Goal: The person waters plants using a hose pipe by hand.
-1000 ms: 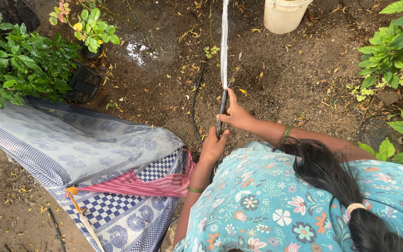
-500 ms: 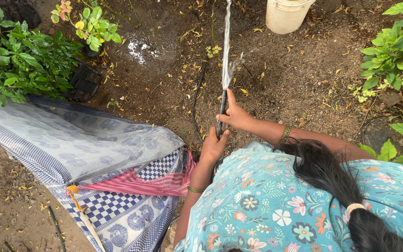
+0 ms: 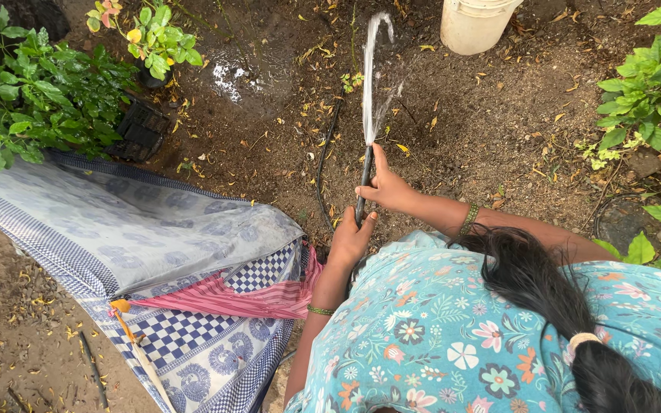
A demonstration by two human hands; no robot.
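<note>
Two hands on one hose (image 3: 363,183), seen from the head view. My right hand (image 3: 386,189) is wrapped around the hose near its tip, thumb stretched up along it toward the mouth. My left hand (image 3: 350,239) is closed around the same hose just below, fingers curled tight. The hose is thin and black, held nearly upright in the frame over bare wet soil (image 3: 460,115). Water (image 3: 367,76) leaves the tip in a narrow white jet that bends at its far end, with fine spray to its right. A second black line (image 3: 323,160) lies on the soil just left of the hose. A puddle (image 3: 227,73) sits farther left, near a potted plant (image 3: 147,38). A pale bucket (image 3: 476,23) stands at the top edge, right of the jet. Blue patterned cloth (image 3: 116,229) is spread to my left, with a pink striped piece (image 3: 246,302) folded into it. Leafy plants (image 3: 652,84) line the right side.
</note>
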